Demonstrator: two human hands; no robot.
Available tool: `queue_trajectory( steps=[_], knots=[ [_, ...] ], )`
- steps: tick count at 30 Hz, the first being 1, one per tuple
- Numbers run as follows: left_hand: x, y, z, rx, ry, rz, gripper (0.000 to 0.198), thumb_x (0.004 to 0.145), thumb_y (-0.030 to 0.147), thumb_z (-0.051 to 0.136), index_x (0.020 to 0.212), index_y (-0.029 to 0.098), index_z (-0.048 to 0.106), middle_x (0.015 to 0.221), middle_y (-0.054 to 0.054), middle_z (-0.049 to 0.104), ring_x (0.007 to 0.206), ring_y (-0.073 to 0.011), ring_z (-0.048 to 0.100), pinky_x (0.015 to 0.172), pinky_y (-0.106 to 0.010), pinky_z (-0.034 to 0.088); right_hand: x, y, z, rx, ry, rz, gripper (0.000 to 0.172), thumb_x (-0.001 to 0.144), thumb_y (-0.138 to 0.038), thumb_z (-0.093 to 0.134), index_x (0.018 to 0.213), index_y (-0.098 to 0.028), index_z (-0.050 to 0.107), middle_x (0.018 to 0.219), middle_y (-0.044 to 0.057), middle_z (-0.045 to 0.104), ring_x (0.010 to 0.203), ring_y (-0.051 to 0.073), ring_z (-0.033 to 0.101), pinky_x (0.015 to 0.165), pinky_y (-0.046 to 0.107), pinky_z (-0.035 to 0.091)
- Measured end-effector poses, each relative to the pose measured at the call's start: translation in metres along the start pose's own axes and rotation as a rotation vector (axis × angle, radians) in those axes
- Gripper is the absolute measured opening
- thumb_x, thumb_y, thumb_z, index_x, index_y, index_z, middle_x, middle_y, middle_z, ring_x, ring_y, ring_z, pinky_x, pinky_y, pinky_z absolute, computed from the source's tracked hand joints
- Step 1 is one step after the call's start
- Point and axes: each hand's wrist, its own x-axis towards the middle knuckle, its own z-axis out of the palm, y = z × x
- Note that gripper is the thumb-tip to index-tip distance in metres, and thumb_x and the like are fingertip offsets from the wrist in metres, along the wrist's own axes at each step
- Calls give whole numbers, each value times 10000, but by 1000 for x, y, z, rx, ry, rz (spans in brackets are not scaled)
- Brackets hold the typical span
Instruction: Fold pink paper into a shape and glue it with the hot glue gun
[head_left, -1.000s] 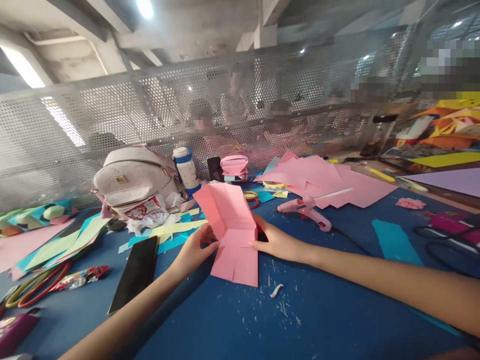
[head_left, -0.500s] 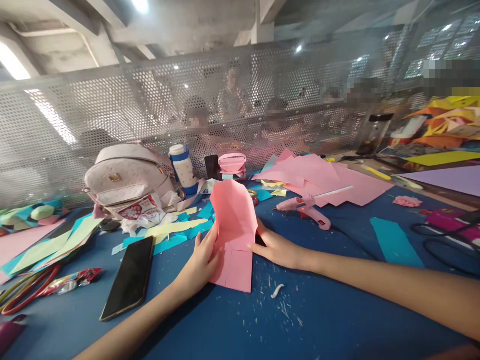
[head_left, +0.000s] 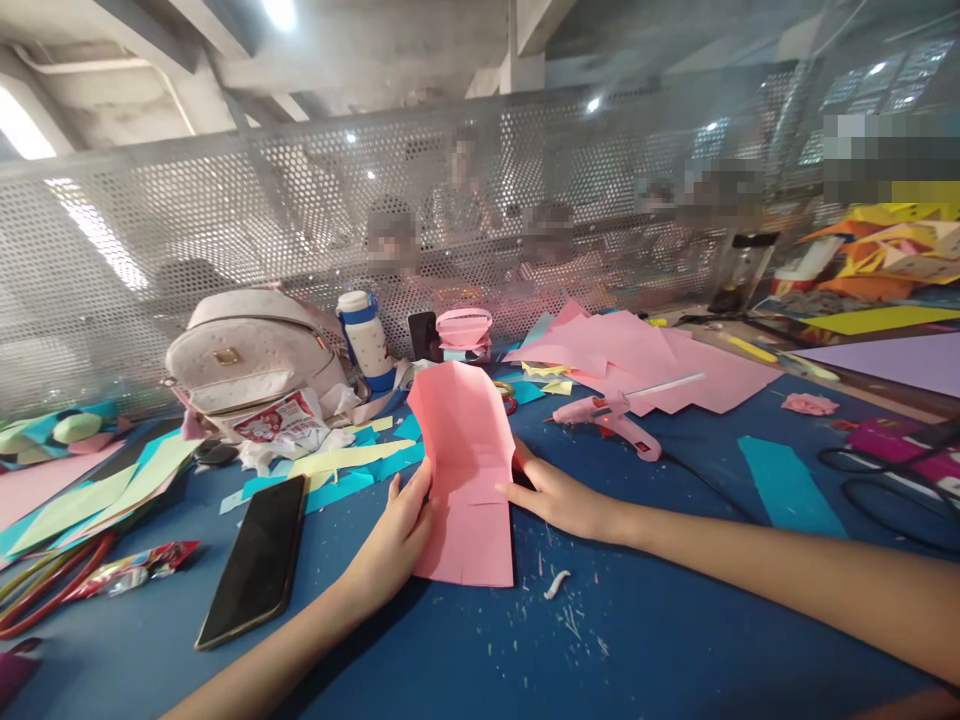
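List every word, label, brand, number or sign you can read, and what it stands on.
No text can be read.
Red-and-white packet: printing too blurred.
Gold plate on the backpack: too small to tell.
Shiny wrapper: too blurred.
Held pink paper: no lettering shows.

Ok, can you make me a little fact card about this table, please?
Table: blue, dotted with tiny scraps
Left hand: holding pink paper by its left side
Right hand: holding its right side
Paper shape: creased, upper part bent up
To the right: pink glue gun
To the left: dark phone, lying flat
Behind: pale backpack, bottle
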Motion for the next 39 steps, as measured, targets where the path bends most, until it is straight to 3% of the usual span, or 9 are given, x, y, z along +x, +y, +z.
queue_trajectory(
  steps=[6, 11, 15, 20, 23, 27, 29, 33, 39],
  knots=[
    [-4, 10, -1, -197, 35, 12, 544, 968, 345, 423, 1493, 264, 305, 1563, -43, 309, 1446, -284, 248, 1197, -489, 137, -1, 9, 2, 140, 35, 82, 553, 876, -406, 598, 1376, -231, 438, 1323, 85, 571, 1218, 286, 532, 1076, 497, 399],
    [-1, 21, -3, -657, 25, 11, 656, 947, 342, 516, 1520, 248, 211, 1469, -99, 461, 1320, -281, 469, 1085, -427, 407, -3, 8, 1, 286, 99, 150, 563, 898, -414, 555, 1407, -238, 393, 1461, 77, 448, 1376, 299, 364, 1139, 501, 318],
    [3, 22, -4, -762, -2, -43, 746, 886, 315, 627, 1513, 232, 232, 1428, -113, 509, 1293, -299, 496, 1030, -408, 468, -3, 5, 0, 310, 125, 171, 535, 917, -403, 531, 1415, -282, 378, 1500, 27, 399, 1422, 270, 286, 1183, 487, 238],
    [5, 18, -2, -685, 2, -24, 702, 864, 314, 646, 1479, 230, 319, 1407, -107, 532, 1266, -304, 525, 1022, -409, 480, -2, 5, 3, 313, 154, 204, 551, 913, -463, 527, 1412, -267, 402, 1462, 38, 455, 1407, 285, 314, 1178, 505, 232],
    [5, 17, 2, -560, 25, 15, 601, 908, 363, 563, 1459, 232, 363, 1409, -98, 529, 1305, -303, 485, 1090, -434, 406, -1, 3, 9, 364, 132, 207, 554, 903, -463, 534, 1401, -248, 423, 1435, 48, 489, 1395, 276, 341, 1166, 490, 266],
    [3, 18, 9, -398, 107, 21, 647, 940, 375, 483, 1518, 259, 215, 1597, -48, 218, 1471, -264, 158, 1205, -426, 145, -3, -5, 17, 396, 90, 200, 571, 890, -364, 530, 1432, -266, 380, 1425, 46, 498, 1399, 257, 334, 1156, 485, 284],
    [2, 21, 12, -380, 107, -14, 719, 945, 387, 469, 1539, 267, 82, 1626, -20, 47, 1483, -244, 22, 1209, -411, 94, -4, -10, 19, 397, 71, 207, 603, 875, -324, 526, 1450, -273, 348, 1442, 46, 475, 1393, 259, 342, 1151, 488, 290],
    [0, 29, 17, -378, 103, -89, 843, 934, 432, 486, 1528, 273, -91, 1621, 0, -89, 1471, -238, -77, 1207, -406, 100, -7, -20, 20, 402, 33, 223, 657, 862, -283, 516, 1477, -273, 284, 1482, 49, 418, 1377, 257, 358, 1121, 472, 338],
    [2, 31, 20, -454, 82, -97, 838, 940, 422, 480, 1529, 263, -94, 1626, -46, 30, 1481, -252, 49, 1181, -433, 232, -6, -19, 21, 428, 13, 247, 599, 859, -266, 485, 1440, -250, 340, 1329, 61, 559, 1236, 243, 503, 1018, 425, 441]
  ],
)
